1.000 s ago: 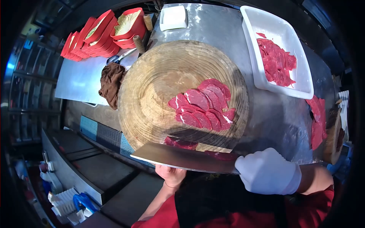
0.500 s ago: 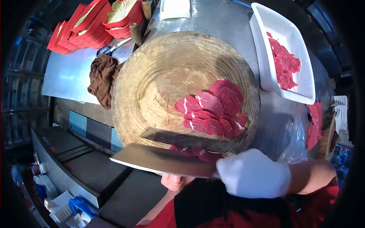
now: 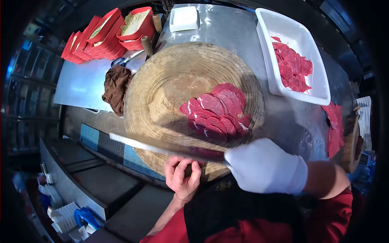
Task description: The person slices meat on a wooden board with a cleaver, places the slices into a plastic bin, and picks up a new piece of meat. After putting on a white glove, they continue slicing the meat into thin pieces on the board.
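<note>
My right hand (image 3: 265, 167), in a white glove, is closed round the handle of a cleaver (image 3: 158, 146). The cleaver's broad blade reaches left over the near part of a round wooden chopping block (image 3: 158, 91). Just under the blade, at the block's near edge, my bare left hand (image 3: 182, 178) has its fingers curled in. A bit of dark red meat shows beside its fingertips, but what they grip is hidden. Overlapping slices of raw red meat (image 3: 216, 109) lie on the block beyond the blade.
To the right stands a white tub (image 3: 265, 60) holding sliced meat, with more meat (image 3: 334, 127) near it. A brown cloth (image 3: 116, 87), scissors (image 3: 127, 58) and stacked red baskets (image 3: 103, 38) of leaves are on the left. A white dish (image 3: 184, 19) sits behind.
My left hand has come up from behind the blade to the block's near edge. The cleaver has risen in view and turned more edge-on. The whole view has shifted slightly.
</note>
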`<state>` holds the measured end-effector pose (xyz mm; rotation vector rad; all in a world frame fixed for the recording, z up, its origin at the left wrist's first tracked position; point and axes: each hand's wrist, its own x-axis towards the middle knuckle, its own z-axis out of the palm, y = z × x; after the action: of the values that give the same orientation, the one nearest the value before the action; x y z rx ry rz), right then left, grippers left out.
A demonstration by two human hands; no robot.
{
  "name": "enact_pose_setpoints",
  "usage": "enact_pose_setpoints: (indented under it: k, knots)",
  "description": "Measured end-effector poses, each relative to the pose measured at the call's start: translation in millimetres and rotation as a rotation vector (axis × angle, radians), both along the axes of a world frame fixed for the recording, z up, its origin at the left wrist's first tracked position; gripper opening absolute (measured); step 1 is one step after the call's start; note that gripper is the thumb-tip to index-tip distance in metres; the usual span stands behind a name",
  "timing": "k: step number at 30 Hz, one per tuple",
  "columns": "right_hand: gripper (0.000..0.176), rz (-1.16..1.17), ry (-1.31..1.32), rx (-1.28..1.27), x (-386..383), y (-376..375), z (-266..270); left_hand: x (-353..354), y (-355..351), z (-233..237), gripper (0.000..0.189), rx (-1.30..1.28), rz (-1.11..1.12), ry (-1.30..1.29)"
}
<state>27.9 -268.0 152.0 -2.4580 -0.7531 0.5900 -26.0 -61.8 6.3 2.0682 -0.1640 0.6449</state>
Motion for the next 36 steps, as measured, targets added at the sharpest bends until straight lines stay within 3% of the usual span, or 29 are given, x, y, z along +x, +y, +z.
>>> enact_pose_setpoints:
  k: [5,8,11,15,17,21,23,26,28,29,30,32,34,36]
  knots:
    - [0.008,0.109,-0.209,-0.079,-41,-30,10,-9,10,-17,0.026,-0.046,-0.017,0.015]
    - [0.01,0.131,-0.149,-0.175,-46,-37,10,-6,11,-18,0.025,0.044,-0.032,-0.051]
    - [0.011,0.135,-0.164,-0.085,-40,-31,4,-11,15,-20,0.027,-0.023,-0.056,0.073]
    - [0.011,0.151,-0.146,-0.021,-26,-19,0,-9,20,-25,0.028,0.011,-0.088,-0.006]
    - [0.011,0.175,-0.067,-0.061,-19,-14,0,-11,19,-41,0.038,0.144,0.016,-0.231]
    - [0.011,0.177,-0.011,-0.079,1,9,-8,-5,26,-26,0.05,0.202,-0.114,-0.094]
    - [0.013,0.052,0.189,0.046,17,38,-26,6,24,-15,0.061,0.208,-0.201,-0.073]
    - [0.015,0.128,-0.034,0.395,32,52,-43,11,12,-3,0.032,0.142,-0.119,-0.022]
    - [0.015,0.169,-0.165,0.379,45,40,-51,14,4,2,0.022,0.067,-0.106,-0.059]
    - [0.014,0.112,0.036,0.186,56,39,-48,11,2,0,0.022,0.056,-0.087,-0.055]
    - [0.011,0.086,-0.129,0.326,46,35,-66,10,2,-3,0.022,0.046,-0.065,-0.055]
    - [0.013,0.197,-0.516,0.156,30,18,-41,3,4,-2,0.023,0.049,-0.053,-0.042]
    - [0.008,-0.011,-0.304,0.24,13,5,-33,2,4,0,0.024,0.085,-0.05,-0.056]
    - [0.009,-0.003,-0.139,0.147,-6,-6,-20,-2,5,-2,0.024,0.087,-0.058,-0.062]
